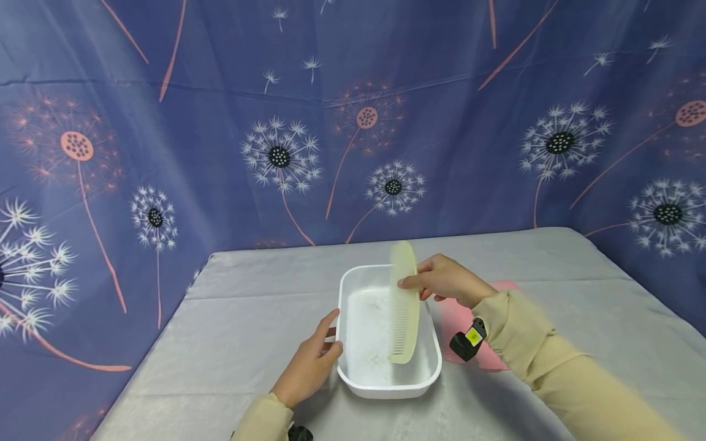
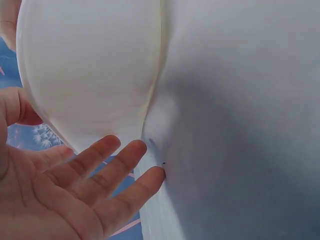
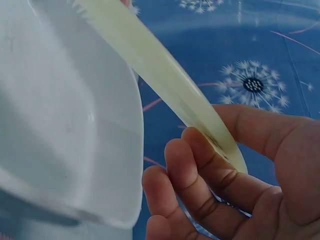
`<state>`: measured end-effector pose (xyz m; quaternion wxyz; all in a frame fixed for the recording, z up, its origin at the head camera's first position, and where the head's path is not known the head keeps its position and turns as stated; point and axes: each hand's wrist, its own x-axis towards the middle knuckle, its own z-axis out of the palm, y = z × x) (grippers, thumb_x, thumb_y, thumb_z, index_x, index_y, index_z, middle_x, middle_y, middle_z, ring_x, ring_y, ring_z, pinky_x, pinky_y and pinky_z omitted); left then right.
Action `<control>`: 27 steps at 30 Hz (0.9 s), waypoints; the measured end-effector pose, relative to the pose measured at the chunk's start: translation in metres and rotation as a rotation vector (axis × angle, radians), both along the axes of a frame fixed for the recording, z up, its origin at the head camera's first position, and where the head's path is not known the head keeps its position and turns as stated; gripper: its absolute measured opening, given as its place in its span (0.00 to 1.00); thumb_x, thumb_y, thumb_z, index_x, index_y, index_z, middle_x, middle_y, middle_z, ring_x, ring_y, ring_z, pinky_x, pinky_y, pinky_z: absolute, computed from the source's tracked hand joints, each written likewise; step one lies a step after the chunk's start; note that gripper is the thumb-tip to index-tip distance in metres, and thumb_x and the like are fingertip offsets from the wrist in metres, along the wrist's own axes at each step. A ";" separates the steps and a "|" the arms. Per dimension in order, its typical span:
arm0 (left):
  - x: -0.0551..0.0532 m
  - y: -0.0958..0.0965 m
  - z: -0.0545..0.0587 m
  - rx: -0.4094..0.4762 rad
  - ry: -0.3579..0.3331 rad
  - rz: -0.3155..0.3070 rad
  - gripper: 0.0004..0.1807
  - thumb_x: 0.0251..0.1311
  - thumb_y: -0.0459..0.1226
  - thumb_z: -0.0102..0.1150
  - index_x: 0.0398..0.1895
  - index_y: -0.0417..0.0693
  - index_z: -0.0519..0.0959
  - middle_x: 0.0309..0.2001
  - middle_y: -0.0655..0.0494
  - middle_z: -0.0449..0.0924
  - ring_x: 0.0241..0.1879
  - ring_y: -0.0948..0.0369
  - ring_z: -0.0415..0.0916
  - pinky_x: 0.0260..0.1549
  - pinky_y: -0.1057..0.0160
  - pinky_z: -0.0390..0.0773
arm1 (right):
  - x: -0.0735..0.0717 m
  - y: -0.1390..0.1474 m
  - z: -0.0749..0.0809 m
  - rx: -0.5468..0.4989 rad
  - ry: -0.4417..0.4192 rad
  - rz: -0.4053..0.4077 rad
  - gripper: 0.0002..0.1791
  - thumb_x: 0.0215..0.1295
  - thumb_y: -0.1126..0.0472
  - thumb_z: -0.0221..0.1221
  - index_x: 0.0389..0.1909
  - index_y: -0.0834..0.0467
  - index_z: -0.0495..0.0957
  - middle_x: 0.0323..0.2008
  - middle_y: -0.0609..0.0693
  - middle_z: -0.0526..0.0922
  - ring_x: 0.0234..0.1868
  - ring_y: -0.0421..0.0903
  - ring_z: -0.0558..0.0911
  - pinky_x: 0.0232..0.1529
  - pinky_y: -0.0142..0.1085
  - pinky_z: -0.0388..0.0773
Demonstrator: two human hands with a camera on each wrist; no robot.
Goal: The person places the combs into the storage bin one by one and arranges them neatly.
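A pale yellow comb [image 1: 407, 306] stands on edge over the white plastic basin [image 1: 366, 331], its teeth facing left. My right hand [image 1: 449, 278] pinches the comb's back near its upper end, thumb on one side and fingers on the other. In the right wrist view the comb [image 3: 170, 75] slants past the basin's rim [image 3: 141, 140]. My left hand [image 1: 311, 361] is at the basin's left side, thumb by the rim. The left wrist view shows this hand's [image 2: 70, 190] fingers fairly straight and spread beside the basin's outer wall [image 2: 95, 65].
A pink flat item [image 1: 455, 321] lies right of the basin, partly hidden by my right forearm. Light grey cloth [image 1: 265, 337] covers the table. A blue dandelion-print curtain [image 1: 220, 122] hangs behind and at both sides.
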<state>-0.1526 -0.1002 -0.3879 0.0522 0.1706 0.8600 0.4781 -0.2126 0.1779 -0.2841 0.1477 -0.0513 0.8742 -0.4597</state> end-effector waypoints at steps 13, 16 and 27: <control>0.000 -0.001 -0.001 -0.001 0.010 -0.010 0.34 0.74 0.37 0.47 0.80 0.40 0.53 0.63 0.31 0.72 0.55 0.41 0.80 0.56 0.38 0.74 | -0.008 -0.036 -0.010 0.026 -0.040 0.017 0.11 0.61 0.54 0.68 0.26 0.57 0.83 0.21 0.48 0.78 0.26 0.44 0.76 0.26 0.32 0.65; -0.001 -0.001 -0.002 0.006 0.010 -0.016 0.34 0.74 0.37 0.47 0.80 0.39 0.53 0.63 0.31 0.72 0.55 0.42 0.80 0.56 0.38 0.74 | -0.009 -0.041 -0.013 0.038 -0.041 0.014 0.11 0.60 0.54 0.68 0.24 0.55 0.82 0.21 0.48 0.77 0.26 0.44 0.76 0.25 0.32 0.64; -0.001 -0.002 -0.002 0.006 0.020 -0.025 0.33 0.74 0.36 0.46 0.79 0.39 0.54 0.62 0.31 0.74 0.54 0.42 0.80 0.55 0.39 0.75 | -0.012 -0.054 -0.021 0.113 -0.057 -0.008 0.13 0.60 0.54 0.69 0.21 0.55 0.80 0.19 0.48 0.78 0.23 0.42 0.74 0.23 0.32 0.62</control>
